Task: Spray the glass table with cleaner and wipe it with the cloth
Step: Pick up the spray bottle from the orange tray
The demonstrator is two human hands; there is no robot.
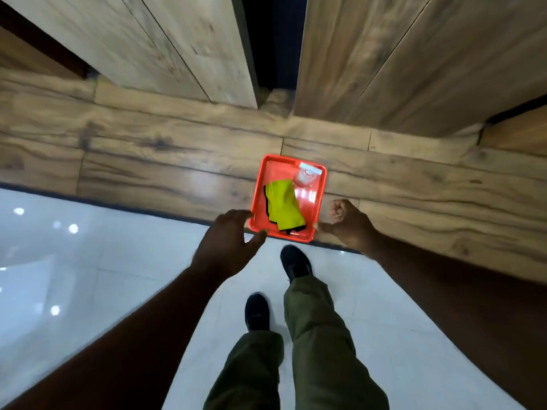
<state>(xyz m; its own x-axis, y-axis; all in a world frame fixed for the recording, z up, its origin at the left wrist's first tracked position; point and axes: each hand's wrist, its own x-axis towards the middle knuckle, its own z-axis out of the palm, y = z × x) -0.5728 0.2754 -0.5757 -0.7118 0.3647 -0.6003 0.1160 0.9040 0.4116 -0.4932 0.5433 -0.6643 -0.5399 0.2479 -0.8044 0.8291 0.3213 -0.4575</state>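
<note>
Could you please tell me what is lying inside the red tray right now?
The red tray holds a folded yellow cloth with black edging and, at its far right corner, a blurred clear spray bottle. Whatever lies under the cloth is covered.

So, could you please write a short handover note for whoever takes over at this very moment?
Left hand: open, fingers at the near left corner of the red tray.
Right hand: curled, thumb at the tray's near right corner.
The tray sits at the edge of a wooden surface; whether it is lifted cannot be told.
In the tray: yellow cloth and a clear spray bottle.
Done: nothing sprayed or wiped as far as the view shows.
Left: find the glass table, spray it, wipe it.
</note>
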